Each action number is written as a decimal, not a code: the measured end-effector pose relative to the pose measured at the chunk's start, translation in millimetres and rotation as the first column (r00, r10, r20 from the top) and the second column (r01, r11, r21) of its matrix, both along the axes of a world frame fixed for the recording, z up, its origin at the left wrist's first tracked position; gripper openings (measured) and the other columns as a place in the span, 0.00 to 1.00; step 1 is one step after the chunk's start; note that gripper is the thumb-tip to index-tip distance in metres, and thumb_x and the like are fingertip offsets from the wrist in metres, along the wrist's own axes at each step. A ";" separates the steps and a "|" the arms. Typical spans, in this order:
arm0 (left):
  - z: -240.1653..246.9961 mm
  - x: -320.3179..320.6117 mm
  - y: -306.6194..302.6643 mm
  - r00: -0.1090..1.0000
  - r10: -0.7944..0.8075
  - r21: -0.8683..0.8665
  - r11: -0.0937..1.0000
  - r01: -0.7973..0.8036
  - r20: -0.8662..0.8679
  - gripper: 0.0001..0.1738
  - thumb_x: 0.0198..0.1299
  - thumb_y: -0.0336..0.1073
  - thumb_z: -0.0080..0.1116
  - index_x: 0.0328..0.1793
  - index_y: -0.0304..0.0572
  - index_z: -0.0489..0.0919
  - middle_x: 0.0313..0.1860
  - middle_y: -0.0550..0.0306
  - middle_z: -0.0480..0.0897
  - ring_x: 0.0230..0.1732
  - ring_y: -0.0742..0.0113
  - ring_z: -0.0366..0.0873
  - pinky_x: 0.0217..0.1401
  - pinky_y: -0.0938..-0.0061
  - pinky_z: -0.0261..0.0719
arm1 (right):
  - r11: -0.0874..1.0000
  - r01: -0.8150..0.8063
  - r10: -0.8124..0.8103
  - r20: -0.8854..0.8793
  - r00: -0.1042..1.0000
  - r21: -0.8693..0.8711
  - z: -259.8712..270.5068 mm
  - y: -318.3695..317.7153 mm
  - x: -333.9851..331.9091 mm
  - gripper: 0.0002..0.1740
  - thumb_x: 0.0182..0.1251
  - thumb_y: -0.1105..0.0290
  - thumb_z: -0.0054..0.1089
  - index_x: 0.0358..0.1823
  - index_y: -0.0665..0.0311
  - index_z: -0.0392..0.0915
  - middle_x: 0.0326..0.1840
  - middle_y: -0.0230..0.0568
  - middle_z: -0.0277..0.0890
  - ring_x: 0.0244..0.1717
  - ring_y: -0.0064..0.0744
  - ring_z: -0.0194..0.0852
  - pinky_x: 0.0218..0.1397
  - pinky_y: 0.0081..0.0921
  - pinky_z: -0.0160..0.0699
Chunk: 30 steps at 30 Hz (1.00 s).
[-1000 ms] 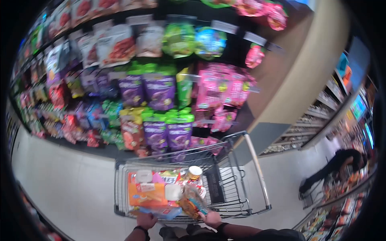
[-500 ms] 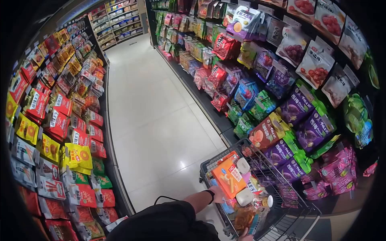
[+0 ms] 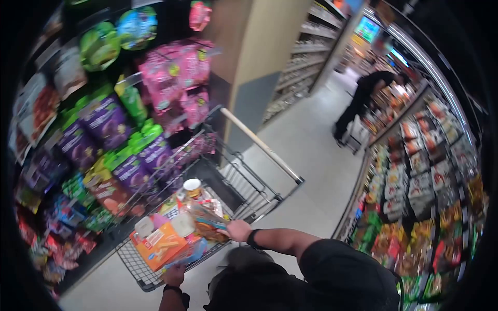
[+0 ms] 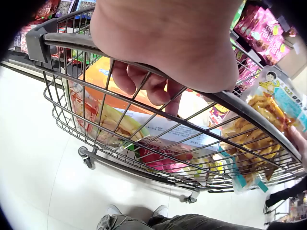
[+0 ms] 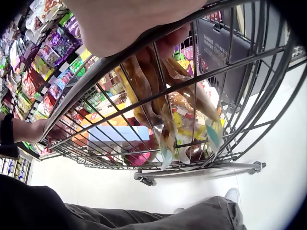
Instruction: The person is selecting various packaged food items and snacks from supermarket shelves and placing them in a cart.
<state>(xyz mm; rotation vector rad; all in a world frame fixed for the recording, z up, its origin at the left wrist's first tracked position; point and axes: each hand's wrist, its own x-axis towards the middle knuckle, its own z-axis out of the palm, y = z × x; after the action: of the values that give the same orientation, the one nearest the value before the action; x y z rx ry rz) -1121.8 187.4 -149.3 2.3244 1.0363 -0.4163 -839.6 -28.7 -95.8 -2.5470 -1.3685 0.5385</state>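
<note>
The long near side of the metal shopping cart (image 3: 132,264) has both hands on it. In the left wrist view my left hand (image 4: 165,43) hooks its curled fingers over the dark rim, above an orange box (image 4: 98,72). My right hand (image 5: 136,21) lies over the same side's rim, its fingers bent inward against a clear bag of brown food (image 5: 144,86). That bag (image 4: 259,129) leans upright inside the cart. From the head view, the left hand (image 3: 174,276) is near the orange box (image 3: 161,246) and the right hand (image 3: 239,230) beside the bag.
A white-lidded tub (image 3: 183,224) and a round cup (image 3: 192,187) stand in the cart. Hanging purple bags (image 3: 106,122) and pink bags (image 3: 166,78) line the shelf beyond it. A person in black (image 3: 363,101) bends by the far shelves; packaged goods (image 3: 415,171) fill the right side.
The head view has swung from the long aisle back toward the cart handle and the person in black. Both hands remain at the cart's near side.
</note>
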 end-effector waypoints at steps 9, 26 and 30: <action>-0.4 -8.6 1.5 0.999 0.017 -0.033 0.999 -0.016 0.042 0.24 0.57 0.58 0.46 0.34 0.48 0.83 0.32 0.43 0.82 0.38 0.44 0.80 0.42 0.55 0.76 | 0.999 0.037 -0.037 -0.013 0.999 -0.001 12.5 3.9 -7.1 0.33 0.68 0.43 0.38 0.24 0.64 0.77 0.24 0.50 0.78 0.29 0.51 0.78 0.34 0.43 0.77; 6.1 -21.7 17.0 0.997 0.072 -0.039 0.997 -0.072 0.014 0.24 0.54 0.56 0.44 0.34 0.46 0.83 0.34 0.44 0.82 0.40 0.43 0.79 0.43 0.56 0.75 | 0.998 0.004 -0.004 -0.005 1.000 0.066 2.7 18.8 -23.5 0.32 0.68 0.43 0.39 0.25 0.65 0.78 0.24 0.49 0.78 0.28 0.51 0.78 0.32 0.42 0.77; 8.4 -12.5 10.4 0.996 0.079 -0.036 0.996 -0.080 -0.029 0.24 0.54 0.56 0.46 0.34 0.46 0.83 0.33 0.44 0.82 0.40 0.44 0.79 0.45 0.56 0.74 | 0.998 0.015 -0.014 -0.029 0.999 0.054 13.5 12.6 -17.0 0.32 0.68 0.43 0.39 0.24 0.65 0.77 0.24 0.49 0.77 0.28 0.52 0.78 0.33 0.42 0.78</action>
<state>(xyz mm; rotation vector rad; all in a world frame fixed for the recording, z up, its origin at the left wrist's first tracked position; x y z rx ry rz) -1134.4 197.8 -140.9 2.2420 1.1208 -0.4334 -856.5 -16.1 -82.3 -2.4947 -1.3356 0.5253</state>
